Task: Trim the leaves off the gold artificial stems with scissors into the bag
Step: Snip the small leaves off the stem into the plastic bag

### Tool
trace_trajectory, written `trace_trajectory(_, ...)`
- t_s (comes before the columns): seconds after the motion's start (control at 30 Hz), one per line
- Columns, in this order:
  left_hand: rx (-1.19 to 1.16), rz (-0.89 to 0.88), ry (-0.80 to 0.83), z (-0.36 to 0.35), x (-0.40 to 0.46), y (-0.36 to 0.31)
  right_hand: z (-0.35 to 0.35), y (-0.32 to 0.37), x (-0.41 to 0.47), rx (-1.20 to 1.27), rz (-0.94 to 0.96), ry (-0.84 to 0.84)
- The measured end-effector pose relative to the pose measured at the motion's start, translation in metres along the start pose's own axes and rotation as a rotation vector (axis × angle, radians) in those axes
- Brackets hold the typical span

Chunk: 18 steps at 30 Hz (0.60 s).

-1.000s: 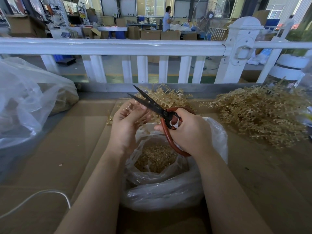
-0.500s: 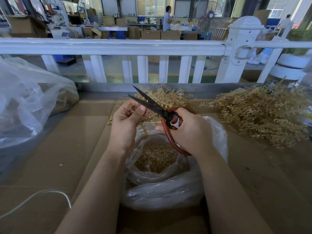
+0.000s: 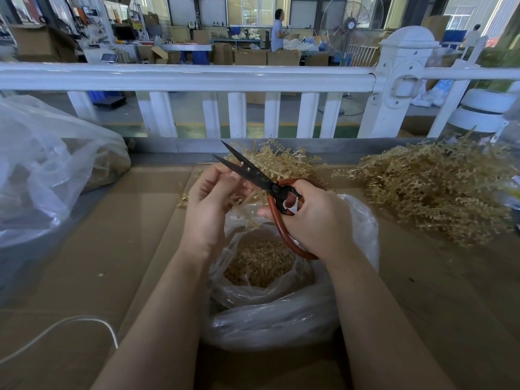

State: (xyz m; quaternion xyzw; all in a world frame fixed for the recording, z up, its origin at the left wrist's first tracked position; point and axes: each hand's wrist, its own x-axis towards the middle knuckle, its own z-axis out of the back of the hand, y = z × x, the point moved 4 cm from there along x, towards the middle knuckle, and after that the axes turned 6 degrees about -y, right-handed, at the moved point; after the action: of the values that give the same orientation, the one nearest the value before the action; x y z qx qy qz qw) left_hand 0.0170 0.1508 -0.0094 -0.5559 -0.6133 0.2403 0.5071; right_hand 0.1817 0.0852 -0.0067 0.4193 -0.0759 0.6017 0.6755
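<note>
My right hand (image 3: 312, 220) grips the red-handled scissors (image 3: 277, 192), whose black blades are parted and point up-left. My left hand (image 3: 213, 201) pinches a gold artificial stem (image 3: 247, 197) at the blades, right above the open clear plastic bag (image 3: 281, 311). Cut gold leaves (image 3: 259, 263) fill the bottom of that bag. A small heap of gold stems (image 3: 281, 161) lies just behind my hands. A much larger pile of gold stems (image 3: 433, 190) spreads over the table on the right.
The table top is brown cardboard (image 3: 112, 243). A big clear bag (image 3: 47, 170) bulges at the left. A white cable (image 3: 70, 323) curves along the near left. A white railing (image 3: 197, 77) runs behind the table, with a workshop and a person beyond it.
The hands and scissors stay over the bag with only slight shifts. My left fingers have adjusted their pinch on the stem at the blades.
</note>
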Motion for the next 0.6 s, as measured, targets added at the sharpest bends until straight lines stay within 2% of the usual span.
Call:
trace_trajectory(0.23, 0.057, -0.054, -0.065, -0.0006, -0.0008, -0.0042, 0.0001, -0.0011, 0.0000, -0.016, -0.001, 0.004)
trace_trajectory(0.4, 0.147, -0.117, -0.012, -0.0049, -0.0054, -0.0070, 0.0018, -0.0003, -0.0005, -0.058, 0.014, -0.022)
trace_trajectory(0.6, 0.144, -0.115, 0.008, -0.0061, -0.0061, -0.0086, 0.0010, -0.0007, -0.0006, -0.059, 0.021, -0.022)
